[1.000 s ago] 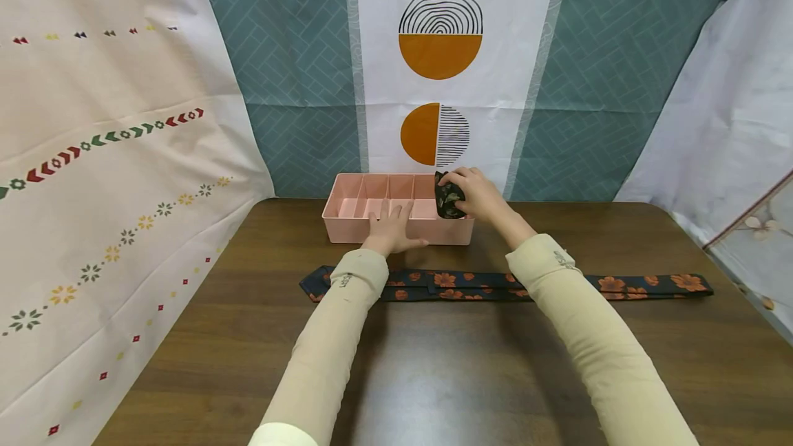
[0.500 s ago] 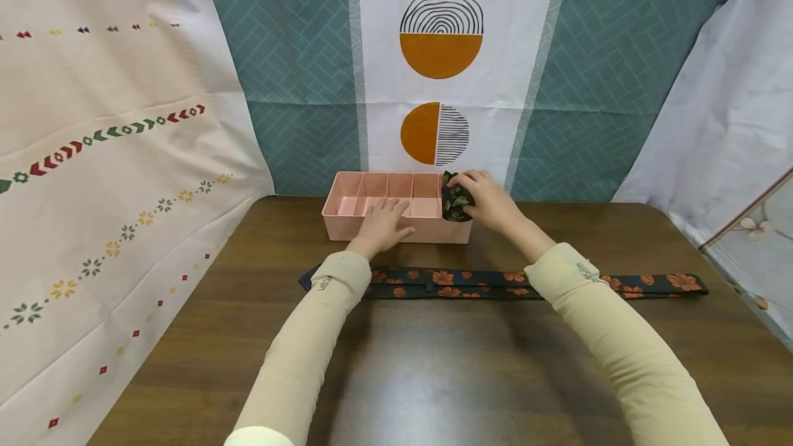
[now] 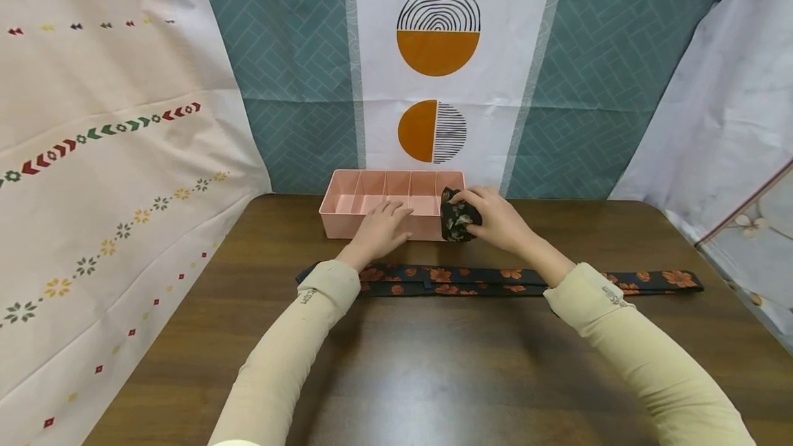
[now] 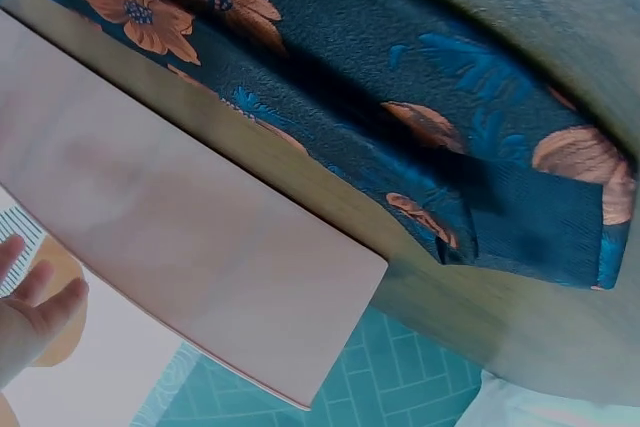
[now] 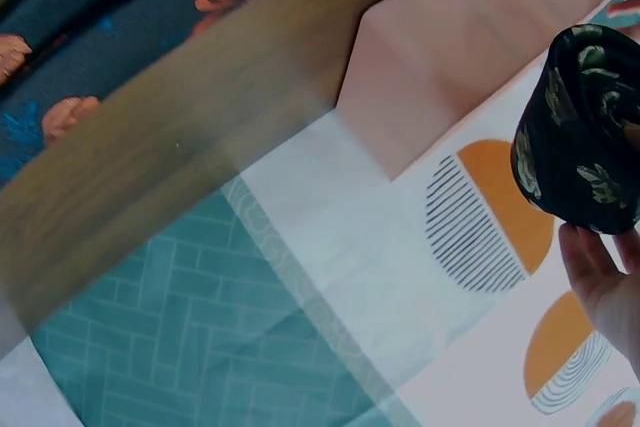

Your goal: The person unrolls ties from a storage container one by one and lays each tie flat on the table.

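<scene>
My right hand (image 3: 495, 220) grips a rolled-up black necktie (image 3: 458, 219) with pale flowers, thumb and fingers around its sides. The roll is in front of the right end of a pink divided box (image 3: 337, 227), overlapping its front wall in the head view. Its spiral layers show in the right wrist view, where the rolled tie (image 5: 575, 147) stands apart from the box (image 5: 430, 87). At the box's front, my left hand (image 3: 374, 231) has its fingers extended by the rim and holds nothing; whether they touch it I cannot tell. The compartments that show hold nothing.
A dark blue necktie (image 3: 458, 288) with orange flowers lies stretched and lengthwise folded across the wooden table (image 3: 421, 363), between the box and me. Both forearms pass above it. Patterned cloths (image 3: 297, 88) hang behind the box and at both sides.
My right hand has brought the rolled necktie from over the box's right end forward, toward me and slightly right. My left hand has shifted a little left, fingers drawn back from over the box.
</scene>
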`<state>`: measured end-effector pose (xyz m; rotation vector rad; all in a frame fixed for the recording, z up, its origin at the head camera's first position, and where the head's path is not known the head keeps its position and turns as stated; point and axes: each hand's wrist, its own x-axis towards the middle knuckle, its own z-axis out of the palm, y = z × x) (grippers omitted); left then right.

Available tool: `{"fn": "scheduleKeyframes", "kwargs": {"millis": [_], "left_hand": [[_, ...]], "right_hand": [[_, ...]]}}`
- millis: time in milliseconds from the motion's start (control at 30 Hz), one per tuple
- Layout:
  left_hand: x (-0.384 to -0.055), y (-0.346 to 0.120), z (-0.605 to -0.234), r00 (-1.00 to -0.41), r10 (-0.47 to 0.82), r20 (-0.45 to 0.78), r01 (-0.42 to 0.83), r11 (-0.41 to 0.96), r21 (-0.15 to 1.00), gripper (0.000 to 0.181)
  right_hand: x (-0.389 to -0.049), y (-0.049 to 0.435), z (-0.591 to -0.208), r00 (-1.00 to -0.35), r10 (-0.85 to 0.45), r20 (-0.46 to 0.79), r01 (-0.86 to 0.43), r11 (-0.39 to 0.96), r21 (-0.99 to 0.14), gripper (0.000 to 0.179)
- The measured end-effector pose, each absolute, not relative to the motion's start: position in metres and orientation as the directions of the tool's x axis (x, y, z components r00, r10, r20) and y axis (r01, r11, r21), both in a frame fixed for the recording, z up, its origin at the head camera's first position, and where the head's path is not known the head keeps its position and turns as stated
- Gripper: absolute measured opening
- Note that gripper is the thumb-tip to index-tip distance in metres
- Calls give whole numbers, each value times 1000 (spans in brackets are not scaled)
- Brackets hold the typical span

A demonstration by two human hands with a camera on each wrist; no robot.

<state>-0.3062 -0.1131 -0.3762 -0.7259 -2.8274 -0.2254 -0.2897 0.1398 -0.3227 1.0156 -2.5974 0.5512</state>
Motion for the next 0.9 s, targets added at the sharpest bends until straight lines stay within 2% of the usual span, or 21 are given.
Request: {"fn": "scheduleKeyframes", "kwargs": {"millis": [367, 767, 900], "left_hand": [[-283, -115, -377, -837, 429, 339, 513, 831, 216, 51], [-240, -106, -378, -838, 476, 267, 546, 726, 419, 54], [-227, -104, -379, -828, 499, 257, 560, 702, 440, 56]], "right_hand": [[-257, 137, -333, -690, -594, 415, -716, 643, -271, 49], [-224, 138, -352, -685, -619, 383, -728, 597, -338, 52], [-211, 135, -358, -682, -642, 349, -731, 598, -328, 51]]}}
